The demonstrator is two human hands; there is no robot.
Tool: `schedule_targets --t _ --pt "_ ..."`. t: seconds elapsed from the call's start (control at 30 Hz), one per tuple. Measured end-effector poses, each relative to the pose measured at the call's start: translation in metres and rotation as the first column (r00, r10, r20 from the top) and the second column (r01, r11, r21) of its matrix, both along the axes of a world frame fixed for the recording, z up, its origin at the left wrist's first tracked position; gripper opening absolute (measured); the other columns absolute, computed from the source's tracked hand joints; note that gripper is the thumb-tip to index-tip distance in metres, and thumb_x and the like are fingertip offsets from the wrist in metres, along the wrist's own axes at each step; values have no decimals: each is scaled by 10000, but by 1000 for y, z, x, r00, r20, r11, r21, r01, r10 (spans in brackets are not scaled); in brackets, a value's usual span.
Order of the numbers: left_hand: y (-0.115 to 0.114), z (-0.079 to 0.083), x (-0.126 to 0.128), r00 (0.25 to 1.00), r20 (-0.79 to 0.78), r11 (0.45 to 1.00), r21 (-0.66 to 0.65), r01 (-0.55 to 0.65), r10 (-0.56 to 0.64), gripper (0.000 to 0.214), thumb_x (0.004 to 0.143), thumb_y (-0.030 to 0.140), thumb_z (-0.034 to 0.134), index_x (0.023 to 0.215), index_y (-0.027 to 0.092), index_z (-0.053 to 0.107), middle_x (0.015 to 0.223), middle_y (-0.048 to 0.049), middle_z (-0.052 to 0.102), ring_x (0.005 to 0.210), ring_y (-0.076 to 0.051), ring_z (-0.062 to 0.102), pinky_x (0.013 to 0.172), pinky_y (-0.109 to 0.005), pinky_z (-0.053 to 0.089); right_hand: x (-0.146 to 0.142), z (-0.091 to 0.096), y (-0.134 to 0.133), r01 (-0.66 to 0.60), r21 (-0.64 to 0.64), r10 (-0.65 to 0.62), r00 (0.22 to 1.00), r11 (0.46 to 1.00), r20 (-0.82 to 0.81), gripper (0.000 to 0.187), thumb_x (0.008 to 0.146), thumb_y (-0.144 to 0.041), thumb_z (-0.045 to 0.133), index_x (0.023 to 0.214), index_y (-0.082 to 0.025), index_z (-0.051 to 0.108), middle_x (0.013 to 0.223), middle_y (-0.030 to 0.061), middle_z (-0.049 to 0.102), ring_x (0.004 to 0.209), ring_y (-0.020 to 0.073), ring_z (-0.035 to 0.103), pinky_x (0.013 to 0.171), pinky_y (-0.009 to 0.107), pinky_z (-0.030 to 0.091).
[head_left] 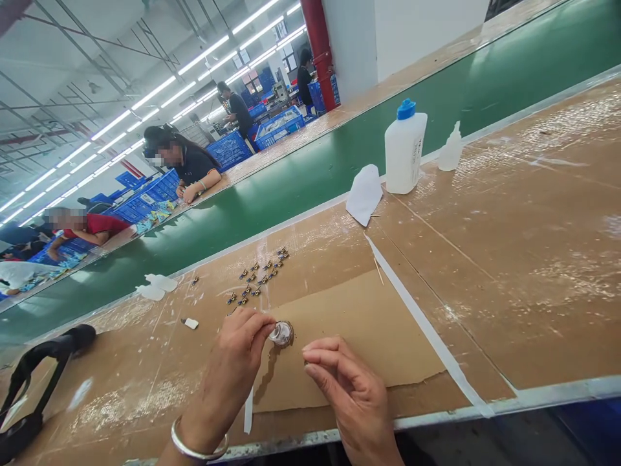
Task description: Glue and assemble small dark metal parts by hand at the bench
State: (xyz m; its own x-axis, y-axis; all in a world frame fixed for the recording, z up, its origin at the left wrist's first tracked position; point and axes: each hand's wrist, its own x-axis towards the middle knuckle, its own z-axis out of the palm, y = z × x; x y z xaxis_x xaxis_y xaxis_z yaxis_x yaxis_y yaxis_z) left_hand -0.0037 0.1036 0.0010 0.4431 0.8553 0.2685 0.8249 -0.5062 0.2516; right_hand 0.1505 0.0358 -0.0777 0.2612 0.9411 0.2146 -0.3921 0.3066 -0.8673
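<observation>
My left hand, with a silver bangle at the wrist, is closed in a pinch at the left rim of a small round dish with whitish content. What the pinch holds, if anything, is hidden by the fingers. To the right of the dish, my right hand also pinches, with a tiny dark bit just showing at the fingertips; its kind is too small to tell. Under both lies a brown cardboard sheet, with a dark wet-looking streak below the dish. Several small dark-and-brass parts lie in loose rows beyond my left hand.
A white bottle with a blue cap, a small dropper bottle and white paper stand or lie at the back. Two small bottles lie left, near a black-framed object. A green conveyor belt runs behind; people sit across it.
</observation>
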Motion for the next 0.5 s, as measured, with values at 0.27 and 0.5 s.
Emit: schedule_targets --t 0.27,0.5 --pt "2 -3 0 1000 -12 1000 29 0 0 142 892 195 558 795 208 662 771 -30 671 774 -221 580 733 -362 434 0 -1 0 16 13 -16 1000 1000 5 149 850 -161 655 882 -288 725 881 -20 669 850 115 620 780 187 480" --pt "2 3 2 993 34 993 -40 -107 109 130 851 254 593 784 233 703 771 -27 708 784 -235 617 770 -378 446 0 3 0 23 3 -23 1000 1000 5 115 845 -164 658 859 -253 730 865 7 677 842 138 632 773 215 495"
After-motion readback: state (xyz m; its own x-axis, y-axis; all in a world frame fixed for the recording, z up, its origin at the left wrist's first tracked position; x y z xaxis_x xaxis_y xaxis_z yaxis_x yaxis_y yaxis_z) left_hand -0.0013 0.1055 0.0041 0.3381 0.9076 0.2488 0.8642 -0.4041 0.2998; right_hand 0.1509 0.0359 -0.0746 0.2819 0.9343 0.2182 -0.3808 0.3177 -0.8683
